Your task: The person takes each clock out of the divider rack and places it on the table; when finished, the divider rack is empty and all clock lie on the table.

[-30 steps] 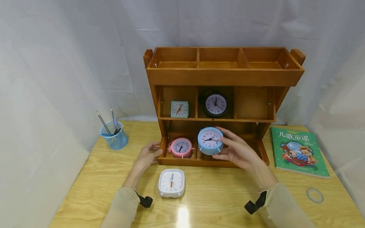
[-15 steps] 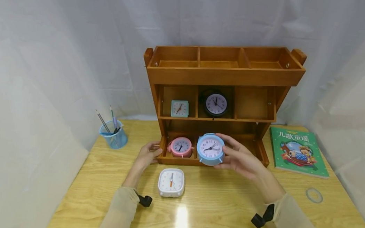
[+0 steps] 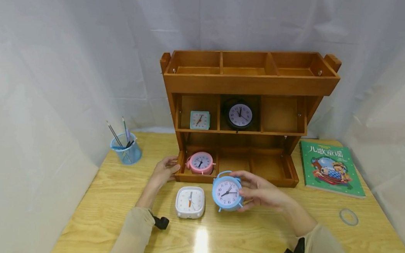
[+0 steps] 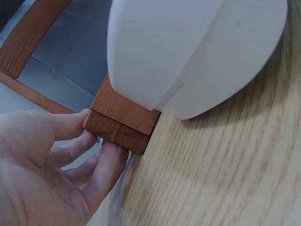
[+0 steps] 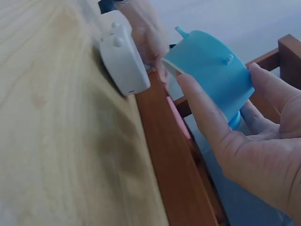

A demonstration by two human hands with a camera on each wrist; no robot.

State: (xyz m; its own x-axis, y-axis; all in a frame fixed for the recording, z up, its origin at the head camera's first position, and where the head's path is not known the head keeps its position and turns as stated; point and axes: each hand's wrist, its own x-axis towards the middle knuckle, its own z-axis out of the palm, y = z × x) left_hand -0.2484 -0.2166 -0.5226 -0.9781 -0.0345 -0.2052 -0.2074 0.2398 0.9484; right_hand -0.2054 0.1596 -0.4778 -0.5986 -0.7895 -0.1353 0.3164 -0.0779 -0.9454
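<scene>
Clock in pale blue [image 3: 228,192], round-faced, is in the right hand [image 3: 260,192], held off the table [image 3: 269,233] in front of the lower middle compartment of the wooden shelf [image 3: 246,85]. The right hand reaches it from the right side and grips its casing between thumb and fingers, so the clock lies to the left of that palm, its face tipped upward and its top leaning slightly left. To its left, close but apart, sits a white clock [image 3: 190,202]. The left hand [image 3: 163,173], farther off, grips the shelf's lower left corner.
</scene>
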